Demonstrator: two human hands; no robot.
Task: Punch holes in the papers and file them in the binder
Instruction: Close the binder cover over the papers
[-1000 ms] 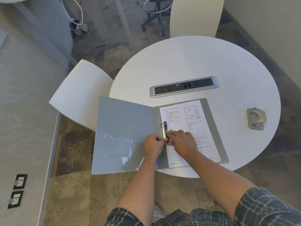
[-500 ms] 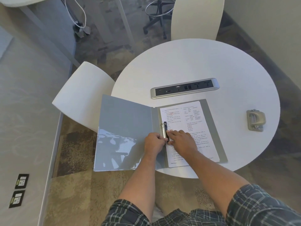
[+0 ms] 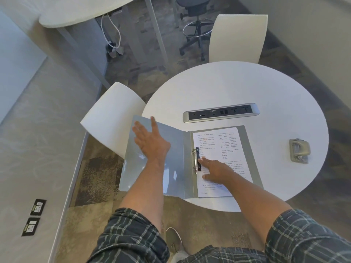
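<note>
Lying open on the near edge of the round white table [image 3: 237, 86], the grey ring binder [image 3: 176, 164] has its front cover [image 3: 171, 133] spread to the left, overhanging the table edge toward a white chair [image 3: 114, 114]. The printed paper [image 3: 218, 145] sits on the right half of the binder, its left margin at the ring mechanism [image 3: 196, 160] — 2 metal rings with a black clip bar beside them. Cannot tell whether the rings pass through the sheet's holes.

Left hand [image 3: 150, 141] is over the inside of the front cover, fingers straight and spread, pointing up-left toward the cover's far corner, gripping nothing; contact with the cover is unclear — the hand is slightly blurred. Right hand [image 3: 216, 170] lies flat on the lower part of the paper, fingers extended, fingertips [image 3: 203, 159] just beside the black clip bar, thumb out toward the near side. It presses on the sheet and holds nothing.

The grey metal hole punch [image 3: 299, 150] stands on the table well to the right of the binder, apart from both hands. A silver power and data socket strip [image 3: 221, 112] is set into the tabletop just beyond the binder. A 2nd white chair [image 3: 237, 37] stands at the far side of the table, a black rolling stool [image 3: 195, 25] behind it. Both forearms are bare, plaid sleeves at the bottom of the view.
</note>
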